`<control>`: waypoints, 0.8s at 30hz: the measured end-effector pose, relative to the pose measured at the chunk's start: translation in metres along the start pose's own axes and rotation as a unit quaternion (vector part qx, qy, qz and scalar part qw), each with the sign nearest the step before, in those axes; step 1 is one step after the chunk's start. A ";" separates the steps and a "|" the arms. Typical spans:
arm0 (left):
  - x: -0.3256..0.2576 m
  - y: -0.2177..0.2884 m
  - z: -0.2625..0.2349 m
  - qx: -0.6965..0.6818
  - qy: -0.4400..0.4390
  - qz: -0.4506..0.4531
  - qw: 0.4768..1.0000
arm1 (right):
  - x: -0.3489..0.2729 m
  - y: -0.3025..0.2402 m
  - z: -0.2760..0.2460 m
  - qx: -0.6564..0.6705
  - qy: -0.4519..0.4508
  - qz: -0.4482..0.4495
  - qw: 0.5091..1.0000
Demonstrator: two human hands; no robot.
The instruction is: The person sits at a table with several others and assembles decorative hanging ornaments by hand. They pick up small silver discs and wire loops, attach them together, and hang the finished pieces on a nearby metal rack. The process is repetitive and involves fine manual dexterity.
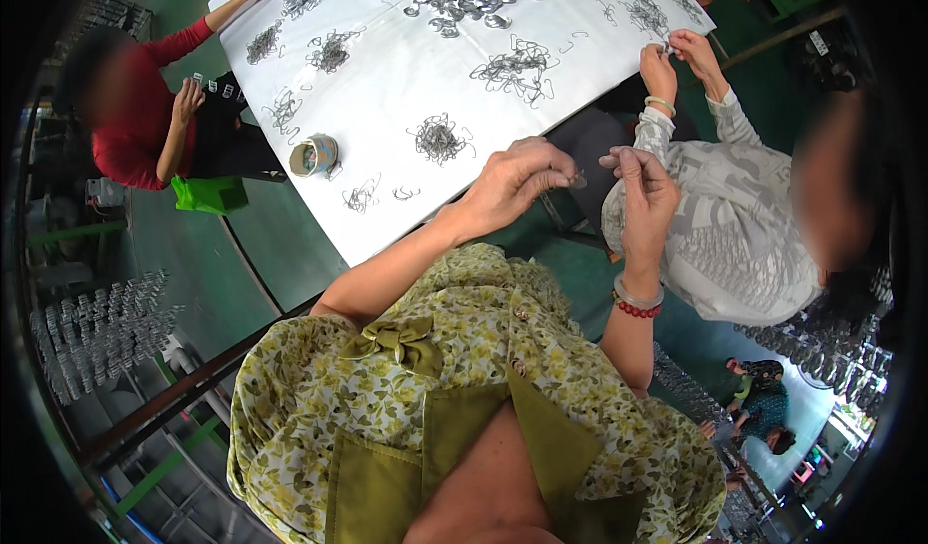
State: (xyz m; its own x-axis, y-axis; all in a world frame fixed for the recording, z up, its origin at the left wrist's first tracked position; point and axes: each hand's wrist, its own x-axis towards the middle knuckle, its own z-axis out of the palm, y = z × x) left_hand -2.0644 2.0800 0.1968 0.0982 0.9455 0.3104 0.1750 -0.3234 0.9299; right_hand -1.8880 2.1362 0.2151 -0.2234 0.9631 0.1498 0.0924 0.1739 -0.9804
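Just off the white table's (387, 70) near edge, the left hand (517, 184) pinches a small grey metal piece (577, 182) toward the right hand (646, 194), whose fingers curl closed alongside, nearly touching it.

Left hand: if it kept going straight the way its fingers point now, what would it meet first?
The left hand points right, pinching a small metal piece. Going on, it would probably first meet the right hand, raised opposite it; depth between them is unclear.

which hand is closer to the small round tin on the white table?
Left. The left hand is at the table's near edge, right of the round tin; the right hand is farther right, off the table.
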 end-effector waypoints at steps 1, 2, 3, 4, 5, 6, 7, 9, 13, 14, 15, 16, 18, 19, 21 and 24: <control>0.000 -0.005 -0.004 0.002 0.004 0.015 1.000 | 0.010 0.002 0.004 -0.004 -0.012 0.008 1.000; -0.002 -0.008 -0.005 0.014 0.012 0.038 0.999 | 0.019 0.004 0.007 -0.009 -0.023 0.016 1.000; -0.007 -0.008 -0.005 0.029 0.022 0.062 0.997 | 0.027 0.012 0.015 -0.012 -0.052 0.022 0.998; -0.008 -0.008 -0.007 0.049 0.034 0.092 0.994 | 0.041 0.020 0.023 -0.015 -0.082 0.021 0.996; -0.011 -0.014 -0.007 0.058 0.011 0.104 0.993 | 0.056 0.043 0.031 -0.020 -0.100 0.035 0.994; -0.017 -0.020 -0.006 0.071 -0.012 0.116 0.991 | 0.071 0.062 0.042 -0.028 -0.109 0.053 0.992; -0.021 -0.025 -0.006 0.063 -0.026 0.117 0.991 | 0.086 0.077 0.053 -0.045 -0.133 0.070 0.988; -0.032 -0.034 -0.003 0.034 -0.053 0.105 0.992 | 0.120 0.120 0.085 -0.091 -0.162 0.073 0.980; -0.058 -0.054 0.001 -0.018 -0.063 0.057 0.996 | 0.193 0.176 0.152 -0.300 -0.219 -0.026 0.928; -0.063 -0.056 0.000 -0.020 -0.060 0.049 0.997 | 0.210 0.185 0.163 -0.355 -0.198 -0.049 0.912; -0.068 -0.059 -0.001 -0.024 -0.060 0.040 0.997 | 0.228 0.193 0.172 -0.408 -0.175 -0.070 0.893; -0.073 -0.062 0.000 -0.024 -0.055 0.033 0.998 | 0.244 0.203 0.181 -0.458 -0.151 -0.096 0.871; -0.081 -0.067 -0.004 -0.017 -0.050 0.024 0.998 | 0.266 0.219 0.190 -0.497 -0.137 -0.081 0.853; -0.082 -0.068 -0.008 -0.011 -0.044 0.024 0.999 | 0.271 0.215 0.196 -0.524 -0.157 -0.074 0.834; -0.086 -0.070 -0.007 -0.016 -0.025 0.014 0.999 | 0.281 0.223 0.203 -0.548 -0.158 -0.063 0.819; -0.087 -0.067 -0.015 -0.012 -0.019 0.012 1.000 | 0.277 0.212 0.205 -0.487 -0.116 -0.107 0.859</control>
State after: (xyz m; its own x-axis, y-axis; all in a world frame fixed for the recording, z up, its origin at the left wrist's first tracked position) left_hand -2.0998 2.0196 0.1106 0.1391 0.9351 0.3260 0.1486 -0.3452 0.9267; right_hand -2.1291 2.3982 0.0221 -0.5134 0.8406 0.1729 0.7677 0.5399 -0.3451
